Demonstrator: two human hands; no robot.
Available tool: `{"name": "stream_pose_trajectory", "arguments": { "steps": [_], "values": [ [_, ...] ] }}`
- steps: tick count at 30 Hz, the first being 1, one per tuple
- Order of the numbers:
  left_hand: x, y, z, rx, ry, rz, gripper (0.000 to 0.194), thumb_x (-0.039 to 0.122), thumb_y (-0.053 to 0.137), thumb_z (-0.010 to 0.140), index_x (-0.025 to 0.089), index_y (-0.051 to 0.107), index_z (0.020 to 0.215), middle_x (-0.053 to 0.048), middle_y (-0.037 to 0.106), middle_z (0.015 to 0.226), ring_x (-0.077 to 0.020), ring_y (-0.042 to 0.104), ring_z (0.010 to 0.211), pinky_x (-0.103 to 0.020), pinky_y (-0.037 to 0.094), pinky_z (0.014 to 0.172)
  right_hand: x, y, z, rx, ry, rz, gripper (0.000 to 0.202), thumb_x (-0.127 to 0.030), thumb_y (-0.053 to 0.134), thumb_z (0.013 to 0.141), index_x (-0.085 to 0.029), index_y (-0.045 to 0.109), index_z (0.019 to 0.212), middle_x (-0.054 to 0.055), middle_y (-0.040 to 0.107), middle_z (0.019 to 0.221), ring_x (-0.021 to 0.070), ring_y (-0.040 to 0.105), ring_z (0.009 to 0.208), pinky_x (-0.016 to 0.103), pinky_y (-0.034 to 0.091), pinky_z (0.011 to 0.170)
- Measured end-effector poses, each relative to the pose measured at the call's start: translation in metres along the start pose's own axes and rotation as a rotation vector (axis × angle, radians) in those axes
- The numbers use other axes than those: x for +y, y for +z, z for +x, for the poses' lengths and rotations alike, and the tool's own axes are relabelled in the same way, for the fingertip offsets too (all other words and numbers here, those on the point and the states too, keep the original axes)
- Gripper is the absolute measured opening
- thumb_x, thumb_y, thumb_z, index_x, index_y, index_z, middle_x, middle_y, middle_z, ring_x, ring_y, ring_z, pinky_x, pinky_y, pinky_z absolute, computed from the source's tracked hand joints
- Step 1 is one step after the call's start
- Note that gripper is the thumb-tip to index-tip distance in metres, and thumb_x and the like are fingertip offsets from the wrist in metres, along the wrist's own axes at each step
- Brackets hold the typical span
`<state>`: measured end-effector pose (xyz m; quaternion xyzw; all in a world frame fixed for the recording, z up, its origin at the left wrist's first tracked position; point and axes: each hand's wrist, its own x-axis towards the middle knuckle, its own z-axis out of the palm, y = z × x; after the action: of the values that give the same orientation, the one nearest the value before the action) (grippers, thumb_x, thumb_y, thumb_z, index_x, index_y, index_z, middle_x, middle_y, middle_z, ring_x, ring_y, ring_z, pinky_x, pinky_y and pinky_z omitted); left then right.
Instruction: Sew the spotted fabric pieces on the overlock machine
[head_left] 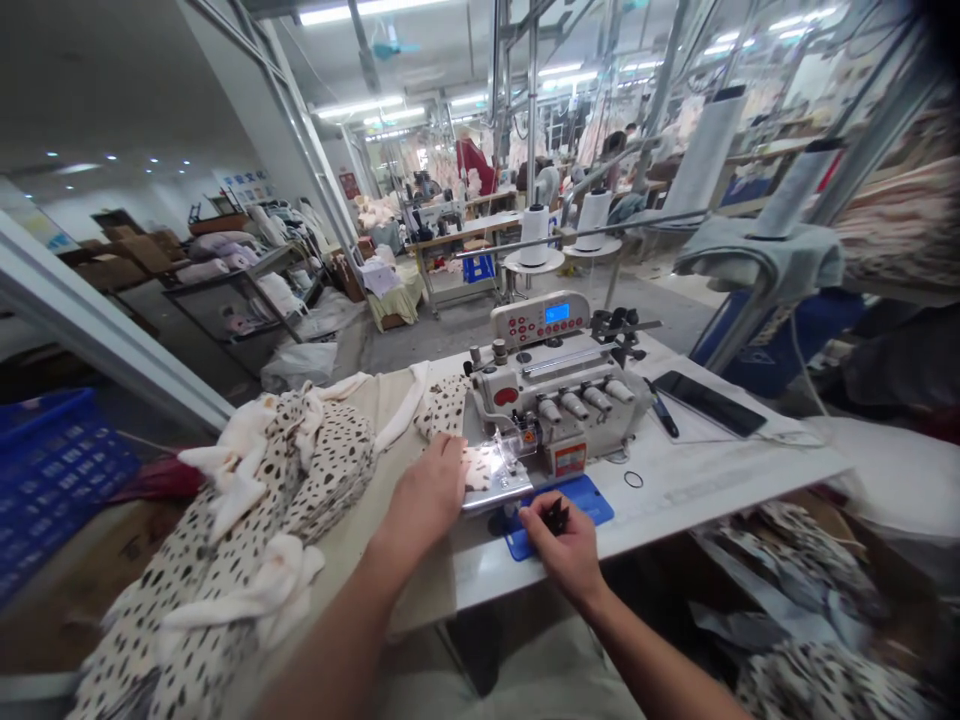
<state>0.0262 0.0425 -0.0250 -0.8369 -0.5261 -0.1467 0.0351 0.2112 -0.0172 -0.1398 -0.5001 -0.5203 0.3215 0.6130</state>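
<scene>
Head view: spotted fabric piece (478, 472) lying on the shiny metal plate (501, 497) of a sewing machine (540, 378), under the bright light by the needle area. Left hand (429, 488) over the near-left part of the cloth, fingers close together and bent downward; no telling whether pinching or merely pressing. Right hand (568, 548) in front of the machine, above a blue mat (596, 502) on the white counter (675, 485), fingers curled around a small dark object (556, 517).

Judging by looks, probably light, soft and limp, hardly fragile, easily rucked and apt to slide on smooth metal. Best held flat near the left edge, fingertips well clear of the needle. Much the same softness likely in the heap of spotted fabric (337, 440) and cream strips to the left.

Hidden: undersides of the left fingers, cloth beneath them, and any join with the spotted patch behind. Needle lost in glare. Dark object mostly enclosed by the palm, only pointed ends showing, kind uncertain. Heap and both forearms cut off at the lower edge.
</scene>
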Motion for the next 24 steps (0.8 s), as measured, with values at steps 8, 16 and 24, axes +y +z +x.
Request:
{"name": "stream_pose_trajectory", "arguments": {
  "steps": [8,16,24],
  "values": [
    [0.001,-0.029,-0.019,-0.336,-0.051,0.04,0.025,0.038,0.045,0.099,0.02,0.061,0.101,-0.009,0.07,0.089,-0.0248,0.066,0.084,-0.032,0.043,0.072,-0.034,0.011,0.013,-0.347,-0.131,-0.112,0.039,-0.021,0.057,0.09,-0.02,0.057,0.129,-0.006,0.057,0.06,0.0133,0.054,0.053,0.024,0.043,0.057],
    [0.023,-0.033,-0.056,-0.506,0.175,-0.082,0.027,0.045,0.065,0.085,0.018,0.069,0.081,-0.008,0.066,0.092,-0.0256,0.06,0.089,-0.036,0.042,0.077,-0.059,-0.016,0.038,-0.611,-0.19,-0.38,0.026,-0.009,0.054,0.07,-0.021,0.069,0.088,-0.003,0.066,0.07,0.0141,0.059,0.063,0.023,0.041,0.062],
    [0.023,-0.021,-0.08,-0.556,0.575,-0.276,0.03,0.047,0.08,0.069,0.02,0.069,0.07,-0.004,0.067,0.094,-0.0248,0.057,0.097,-0.044,0.038,0.1,-0.039,-0.065,0.056,-0.454,-0.089,-0.373,0.015,-0.02,0.054,0.077,-0.02,0.068,0.083,-0.001,0.07,0.075,0.0172,0.064,0.071,0.026,0.048,0.07]
  ]
}}
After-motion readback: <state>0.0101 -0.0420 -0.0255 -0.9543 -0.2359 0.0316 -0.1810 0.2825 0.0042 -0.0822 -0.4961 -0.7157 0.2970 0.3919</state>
